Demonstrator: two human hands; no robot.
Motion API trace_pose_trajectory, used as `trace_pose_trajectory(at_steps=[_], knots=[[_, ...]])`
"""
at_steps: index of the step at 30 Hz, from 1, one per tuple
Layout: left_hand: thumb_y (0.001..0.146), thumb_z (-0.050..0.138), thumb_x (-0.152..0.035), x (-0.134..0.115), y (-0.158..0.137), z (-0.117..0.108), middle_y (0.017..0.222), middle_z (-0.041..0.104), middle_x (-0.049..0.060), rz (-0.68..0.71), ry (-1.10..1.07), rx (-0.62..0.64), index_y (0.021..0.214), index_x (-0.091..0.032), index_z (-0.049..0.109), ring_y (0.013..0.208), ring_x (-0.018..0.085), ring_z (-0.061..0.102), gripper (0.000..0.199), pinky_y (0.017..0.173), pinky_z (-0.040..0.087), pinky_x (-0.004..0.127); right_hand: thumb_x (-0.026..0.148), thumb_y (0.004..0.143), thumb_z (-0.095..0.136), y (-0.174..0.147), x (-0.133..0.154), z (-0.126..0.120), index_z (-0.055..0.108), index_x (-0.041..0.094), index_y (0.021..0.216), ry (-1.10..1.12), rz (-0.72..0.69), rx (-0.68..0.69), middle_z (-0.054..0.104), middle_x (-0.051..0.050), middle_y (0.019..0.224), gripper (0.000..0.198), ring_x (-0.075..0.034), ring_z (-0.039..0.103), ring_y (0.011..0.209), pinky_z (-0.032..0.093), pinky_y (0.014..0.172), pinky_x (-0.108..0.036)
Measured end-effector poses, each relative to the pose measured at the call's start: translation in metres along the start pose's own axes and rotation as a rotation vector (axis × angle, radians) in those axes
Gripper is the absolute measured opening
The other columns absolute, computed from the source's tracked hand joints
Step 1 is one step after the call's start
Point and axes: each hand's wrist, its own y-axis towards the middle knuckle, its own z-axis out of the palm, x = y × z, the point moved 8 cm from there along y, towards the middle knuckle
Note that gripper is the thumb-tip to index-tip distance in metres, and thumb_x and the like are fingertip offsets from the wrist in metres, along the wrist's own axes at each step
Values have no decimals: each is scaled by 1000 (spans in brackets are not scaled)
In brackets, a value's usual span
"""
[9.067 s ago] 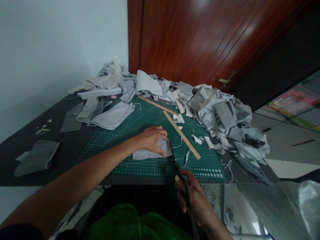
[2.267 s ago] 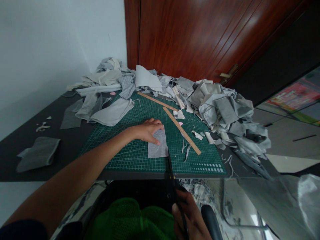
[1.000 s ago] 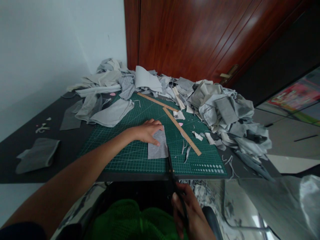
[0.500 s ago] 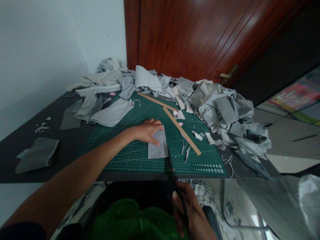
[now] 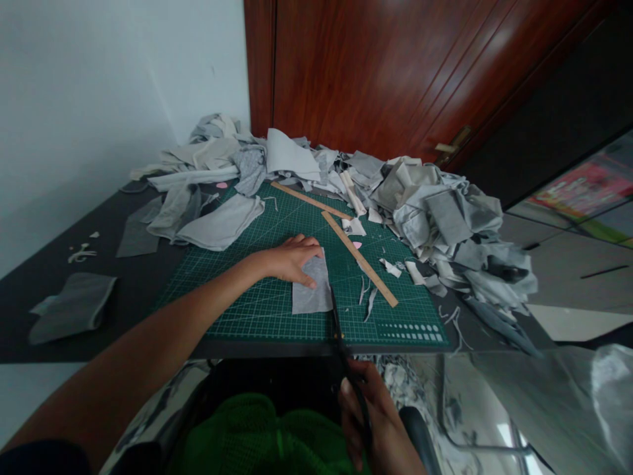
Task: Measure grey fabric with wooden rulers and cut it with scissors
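while the left hand (image 5: 295, 258) presses down, fingers extended and thumb apart, a light-grey cloth piece (image 5: 312, 300) lies under it on the green cutting mat (image 5: 287, 227). right hand (image 5: 370, 415) has fingers curled round the handles of black scissors (image 5: 341, 353); tips at the cloth's right edge, near its lower corner, touching or just beside, blades parted or not, can't tell. step looks like trimming that edge; next snip would call for cloth held flat, blades lined up along the edge. thin offcut strips (image 5: 370, 303) and a wooden ruler (image 5: 356, 256) lie right of the cloth. containers: grey drawers (image 5: 548, 284) at far right look closed, contents hidden. glass panel (image 5: 583, 194) above shows red and green shapes, stored or reflected, unclear. translucent plastic (image 5: 613, 382) lower right maybe a bag, contents unreadable. fabric scraps (image 5: 448, 214) heaped loose on the dark tabletop (image 5: 54, 267).
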Motion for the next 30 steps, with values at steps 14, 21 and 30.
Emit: trace_pose_trajectory(at_steps=[14, 21, 30], knots=[[71, 72, -56, 1, 0, 1, 133, 50, 7, -1, -6, 6, 124, -26, 57, 117, 32, 44, 63, 103, 34, 42, 67, 75, 76, 3, -6, -3, 48, 25, 115, 32, 15, -15, 53, 9, 69, 64, -5, 39, 41, 32, 32, -15], [71, 72, -59, 0, 1, 1, 135, 49, 8, -6, 10, 17, 124, -26, 57, 117, 33, 44, 64, 103, 35, 42, 70, 77, 73, 0, -2, -2, 50, 23, 117, -32, -12, -21, 53, 8, 66, 66, -5, 37, 41, 32, 34, -15], [71, 71, -60, -2, 0, 0, 135, 50, 6, -20, 6, 30, 125, -27, 56, 117, 31, 42, 65, 104, 33, 40, 73, 77, 71, -2, -5, -5, 47, 23, 121, -88, -6, -67, 57, 6, 72, 71, -5, 39, 41, 33, 34, -16]])
